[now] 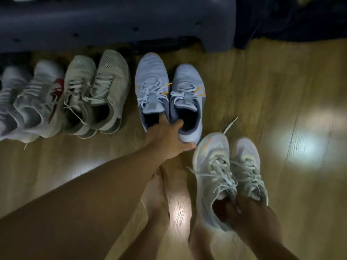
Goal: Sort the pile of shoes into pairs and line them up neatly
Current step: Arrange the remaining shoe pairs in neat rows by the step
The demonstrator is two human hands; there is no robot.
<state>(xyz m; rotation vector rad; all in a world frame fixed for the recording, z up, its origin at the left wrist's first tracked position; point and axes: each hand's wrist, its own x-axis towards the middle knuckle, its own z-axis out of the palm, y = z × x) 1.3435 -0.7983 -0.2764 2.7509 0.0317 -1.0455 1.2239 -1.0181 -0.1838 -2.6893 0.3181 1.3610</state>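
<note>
My left fingers [163, 119] pinch the blue pair [187, 85] by its inner collars, likely light and soft — my right fingers [233, 206] clutch the grey pair [212, 166] at the heel openings.

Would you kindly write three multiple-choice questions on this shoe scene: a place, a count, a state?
1. Where does the light blue pair stand?
A. At the row's right end
B. Between two other pairs
C. On the furniture
2. How many pairs show in the row?
A. Two
B. Three
C. Five
3. What is the right hand doing?
A. Hanging free
B. Gripping the grey pair
C. Pressing the floor
Answers: 1 A, right of the beige pair, last in line; 2 B, white pair, beige pair, light blue pair; 3 B, its fingers curl into the heel openings.
</note>
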